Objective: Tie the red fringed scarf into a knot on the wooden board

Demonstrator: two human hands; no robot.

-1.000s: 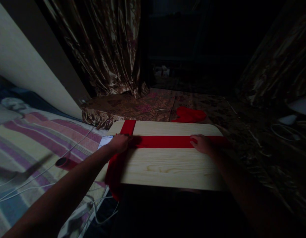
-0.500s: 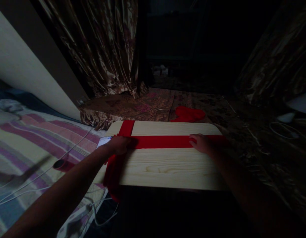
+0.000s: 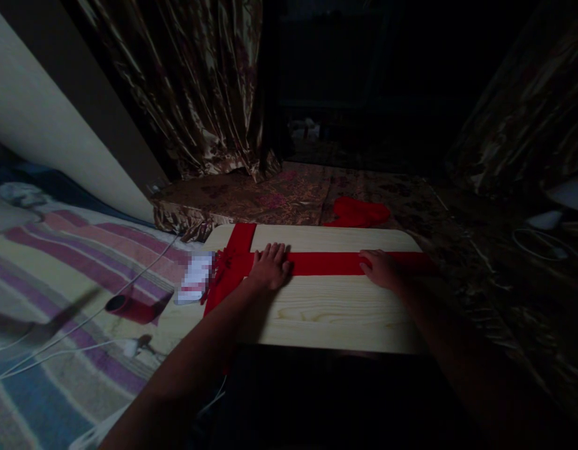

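Note:
A red fabric strip (image 3: pixel 323 264) runs lengthwise over a pale wooden board (image 3: pixel 326 315), and another red strip (image 3: pixel 242 239) crosses it near the left end. My left hand (image 3: pixel 270 267) lies on the lengthwise strip, just right of the crossing, fingers spread and pointing away from me. Farther right, my right hand (image 3: pixel 380 269) rests on the same strip with its fingers stretched out flat. Loose red fringe (image 3: pixel 225 265) shows at the crossing. A phone (image 3: pixel 195 279), its screen blurred, lies by the board's left edge.
To the left is a striped bedspread (image 3: pixel 82 275) with a red cylinder (image 3: pixel 132 308) and white cables (image 3: pixel 68 352). Red cloth (image 3: pixel 358 212) lies behind the board on a patterned cover (image 3: pixel 251 197). A brown curtain (image 3: pixel 214 94) hangs beyond; the right side is dark.
My left hand has moved right, off the crossing and onto the lengthwise strip, with its fingers now spread. The phone and fringe are more exposed. My right hand has stayed in place.

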